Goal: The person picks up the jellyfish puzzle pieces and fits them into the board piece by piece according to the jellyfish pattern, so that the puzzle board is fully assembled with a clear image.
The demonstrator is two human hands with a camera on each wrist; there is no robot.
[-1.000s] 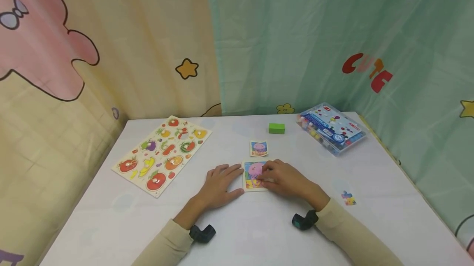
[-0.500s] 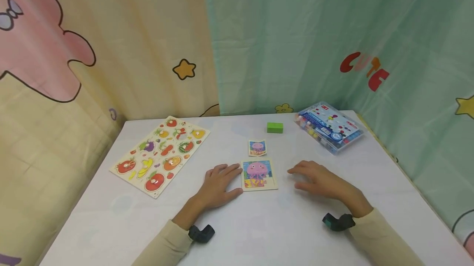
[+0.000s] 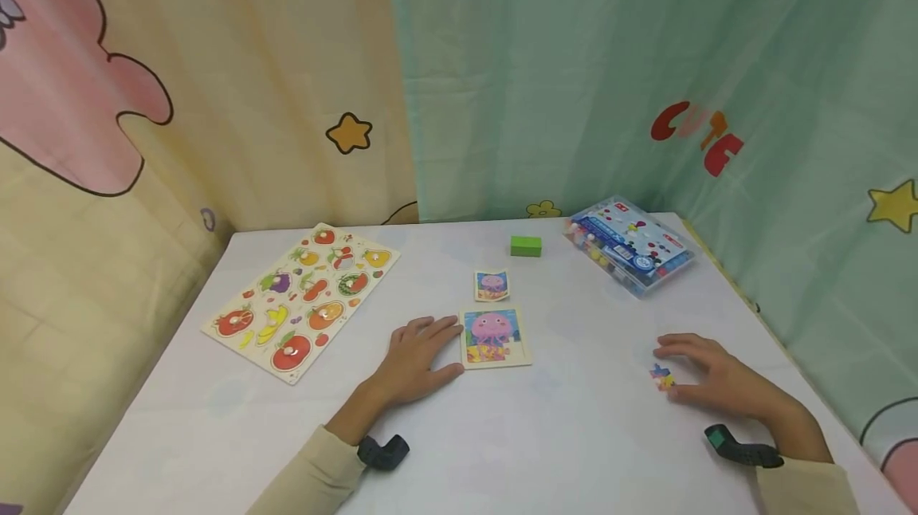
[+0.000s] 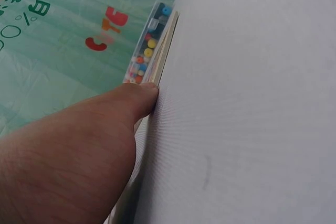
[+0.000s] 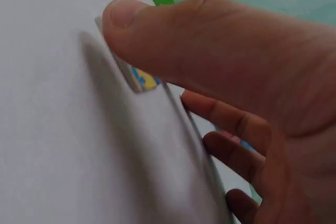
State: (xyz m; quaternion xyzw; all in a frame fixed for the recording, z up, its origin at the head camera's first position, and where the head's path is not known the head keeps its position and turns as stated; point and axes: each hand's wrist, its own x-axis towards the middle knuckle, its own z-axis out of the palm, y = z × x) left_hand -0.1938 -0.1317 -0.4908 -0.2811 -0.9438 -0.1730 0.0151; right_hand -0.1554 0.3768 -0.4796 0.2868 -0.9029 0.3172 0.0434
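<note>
On the white table in the head view lies a square jigsaw puzzle (image 3: pixel 492 330) of a pink jellyfish, with a pale bare patch at its lower right. My left hand (image 3: pixel 414 362) rests at its left edge, fingers extended, the thumb by the lower left corner. The thumb also shows at the board's edge in the left wrist view. Farther right, my right hand (image 3: pixel 717 378) is over a loose puzzle piece (image 3: pixel 663 377) in blue, yellow and pink. Its thumb and fingers are spread apart around the piece. A small jellyfish picture card (image 3: pixel 492 285) lies just behind the puzzle.
To the left lies a wooden fruit peg board (image 3: pixel 301 304). A green block (image 3: pixel 526 246) sits near the back edge. At the back right stands a clear case (image 3: pixel 631 245) with colourful beads. Printed curtains (image 3: pixel 531 84) hang behind the table.
My right hand has left the puzzle and moved right to the loose piece, its fingers now apart. My left hand stays at the puzzle's left edge. The head view has shifted slightly.
</note>
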